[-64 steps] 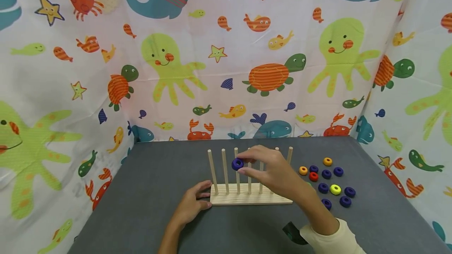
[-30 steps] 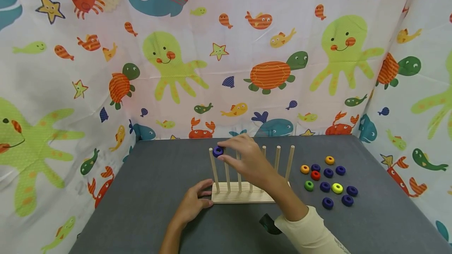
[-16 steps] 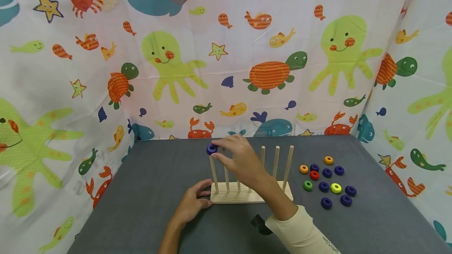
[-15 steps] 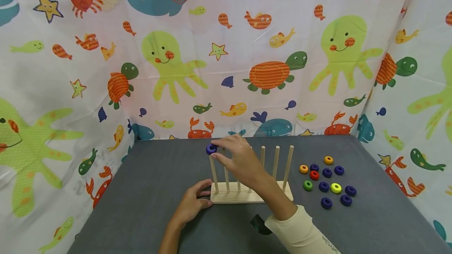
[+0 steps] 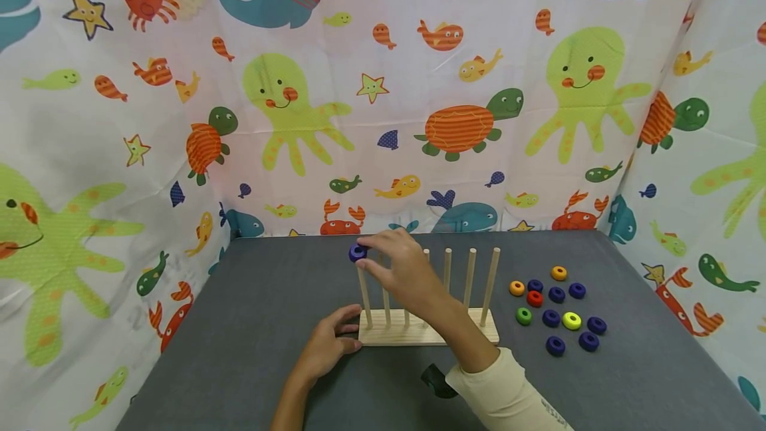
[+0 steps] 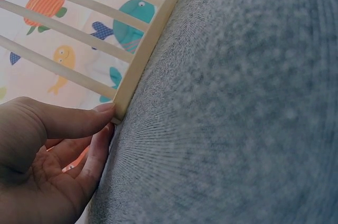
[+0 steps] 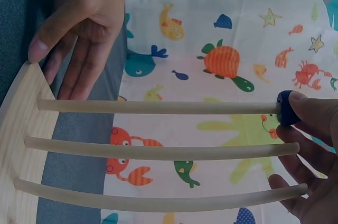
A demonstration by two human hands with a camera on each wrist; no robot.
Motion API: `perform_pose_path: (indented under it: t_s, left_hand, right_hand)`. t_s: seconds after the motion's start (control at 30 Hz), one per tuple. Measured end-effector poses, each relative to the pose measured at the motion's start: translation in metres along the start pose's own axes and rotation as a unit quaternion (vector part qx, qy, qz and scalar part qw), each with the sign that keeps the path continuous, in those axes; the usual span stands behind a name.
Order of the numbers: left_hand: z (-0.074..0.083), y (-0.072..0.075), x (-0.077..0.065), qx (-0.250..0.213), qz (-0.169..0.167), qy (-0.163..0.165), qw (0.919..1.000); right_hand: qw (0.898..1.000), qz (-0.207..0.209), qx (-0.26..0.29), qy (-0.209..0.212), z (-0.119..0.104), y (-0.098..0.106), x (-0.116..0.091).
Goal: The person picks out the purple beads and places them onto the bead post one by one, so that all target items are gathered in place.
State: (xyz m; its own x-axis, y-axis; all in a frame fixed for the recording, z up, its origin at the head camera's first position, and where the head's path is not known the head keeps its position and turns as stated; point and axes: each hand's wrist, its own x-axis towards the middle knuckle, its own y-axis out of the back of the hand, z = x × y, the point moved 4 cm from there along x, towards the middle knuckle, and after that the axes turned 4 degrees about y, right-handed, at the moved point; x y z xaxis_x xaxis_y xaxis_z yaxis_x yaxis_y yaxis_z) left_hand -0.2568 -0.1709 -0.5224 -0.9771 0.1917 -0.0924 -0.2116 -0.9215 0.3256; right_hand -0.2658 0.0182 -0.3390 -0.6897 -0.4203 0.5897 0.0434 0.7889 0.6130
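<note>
The right hand (image 5: 403, 268) holds a purple-blue ring (image 5: 357, 253) at the top of the leftmost peg (image 5: 365, 298), its thumb and one of its fingers closed on the sides of the ring, probably so that the hole stays free for the peg; whether the tip has entered the hole, one cannot tell. The remaining fingers of this hand are loosely bent near the next pegs. The left hand (image 5: 326, 344) grips the left end of the wooden base (image 5: 427, 334), the thumb at its near corner and the other fingers only partly bent along the end, which seems to keep the stand steady. The base lies about the middle of the grey surface (image 5: 263, 324), well apart from its left and right edges. The right forearm, in a pale sleeve (image 5: 509, 391), reaches diagonally across the front of the stand, with the hand raised to the height of the peg tips, while the left forearm comes low from the near side. Toward the right edge lie loose rings, among them a green ring (image 5: 523, 315) and a red ring (image 5: 535, 298), perhaps put there for easy taking by the right hand.
</note>
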Motion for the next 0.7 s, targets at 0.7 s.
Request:
perform_pose_path:
  t_s: [0.7]
  left_hand:
    - [0.0,-0.001,-0.001,0.003,0.01,-0.015,0.9998]
  right_hand:
    - [0.995,0.084,-0.008,0.044,-0.001,0.041,-0.019]
